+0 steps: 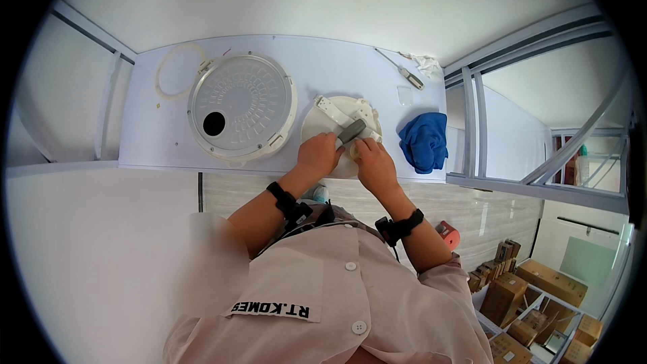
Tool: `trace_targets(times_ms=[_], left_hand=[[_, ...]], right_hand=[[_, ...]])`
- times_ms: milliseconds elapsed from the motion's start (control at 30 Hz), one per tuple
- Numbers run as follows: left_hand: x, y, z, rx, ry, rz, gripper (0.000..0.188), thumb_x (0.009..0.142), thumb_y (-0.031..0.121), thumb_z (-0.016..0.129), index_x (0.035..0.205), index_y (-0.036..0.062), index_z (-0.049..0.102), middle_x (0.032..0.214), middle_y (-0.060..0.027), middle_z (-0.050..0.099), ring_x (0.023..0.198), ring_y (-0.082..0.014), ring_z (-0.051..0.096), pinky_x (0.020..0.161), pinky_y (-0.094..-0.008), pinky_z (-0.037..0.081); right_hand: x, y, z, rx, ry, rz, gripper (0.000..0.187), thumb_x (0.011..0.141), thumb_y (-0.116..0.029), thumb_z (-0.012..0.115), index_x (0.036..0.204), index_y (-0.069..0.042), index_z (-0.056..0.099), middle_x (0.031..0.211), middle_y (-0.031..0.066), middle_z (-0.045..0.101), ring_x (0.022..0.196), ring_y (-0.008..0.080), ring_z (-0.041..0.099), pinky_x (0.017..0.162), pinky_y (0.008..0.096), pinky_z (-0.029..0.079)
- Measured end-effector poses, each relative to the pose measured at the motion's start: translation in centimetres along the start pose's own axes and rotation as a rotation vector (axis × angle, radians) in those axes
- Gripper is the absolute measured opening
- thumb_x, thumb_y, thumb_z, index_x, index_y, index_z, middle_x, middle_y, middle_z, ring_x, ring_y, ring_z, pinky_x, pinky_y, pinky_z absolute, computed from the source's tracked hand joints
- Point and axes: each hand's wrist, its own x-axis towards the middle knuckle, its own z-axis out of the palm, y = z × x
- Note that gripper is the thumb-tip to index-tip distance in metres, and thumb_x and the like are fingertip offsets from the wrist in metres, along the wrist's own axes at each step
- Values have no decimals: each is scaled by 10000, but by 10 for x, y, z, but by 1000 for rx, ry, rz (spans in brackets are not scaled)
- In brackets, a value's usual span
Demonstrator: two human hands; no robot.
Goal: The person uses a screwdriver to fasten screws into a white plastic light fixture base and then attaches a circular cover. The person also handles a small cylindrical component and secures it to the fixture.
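My left hand (320, 155) is closed around a grey elongated object with a rounded end (352, 131), perhaps a tool handle. It lies slantwise over a round cream-coloured plastic part (315, 123) with a raised white bracket (331, 112) on top. Close by on the right, my right hand (375, 164) is closed, its fingertips pinched at the part's near right side. What those fingers hold, if anything, is too small to make out. Both hands rest close together over the near half of the round part.
On the table's left lies a large round lid (253, 104) with a black circle; a cream ring (162, 74) lies beyond it. To the right are a blue cloth (426, 141), a screwdriver (410, 77) and crumpled white tissue (427, 65). Cardboard boxes (504, 296) stand behind at right.
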Motion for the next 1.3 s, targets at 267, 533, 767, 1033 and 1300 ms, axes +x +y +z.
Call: trace_targets(times_ms=[267, 533, 767, 1033, 1300], left_hand=[[1, -1, 2, -28, 11, 3, 321, 946, 347, 729, 982, 31, 689, 977, -194, 732, 921, -416, 711, 800, -518, 573], [1, 3, -2, 4, -35, -35, 334, 973, 370, 700, 1029, 42, 683, 1014, -178, 730, 957, -396, 714, 830, -513, 574], [1, 0, -2, 9, -54, -25, 349, 984, 383, 686, 1039, 39, 676, 1020, -173, 725, 956, -389, 716, 822, -509, 578], [1, 0, -2, 4, -48, -15, 353, 986, 387, 685, 1025, 36, 672, 1004, -177, 724, 949, -392, 716, 812, -510, 578], [1, 0, -1, 8, -29, -3, 350, 981, 382, 690, 1013, 33, 675, 988, -176, 725, 932, -392, 717, 797, -507, 579]], right_hand=[[0, 4, -8, 68, -13, 77, 454, 862, -50, 757, 1292, 8, 625, 1130, 221, 637, 1003, 424, 664, 860, 448, 565], [-3, 28, -43, 970, -172, 293, 413, 1011, -16, 658, 1416, -5, 575, 1341, 101, 657, 1184, 210, 655, 977, 345, 551], [-5, 29, -49, 1551, -65, 156, 424, 1038, 7, 634, 1451, -35, 546, 1352, 55, 655, 1250, 159, 604, 1064, 314, 497], [-8, 28, -48, 1595, -113, 166, 420, 1041, 7, 630, 1449, -49, 550, 1367, 49, 651, 1260, 142, 593, 1080, 302, 475], [-7, 31, -48, 1799, -156, 81, 409, 1063, -90, 623, 1458, -45, 528, 1369, 79, 646, 1266, 187, 612, 1103, 376, 501]])
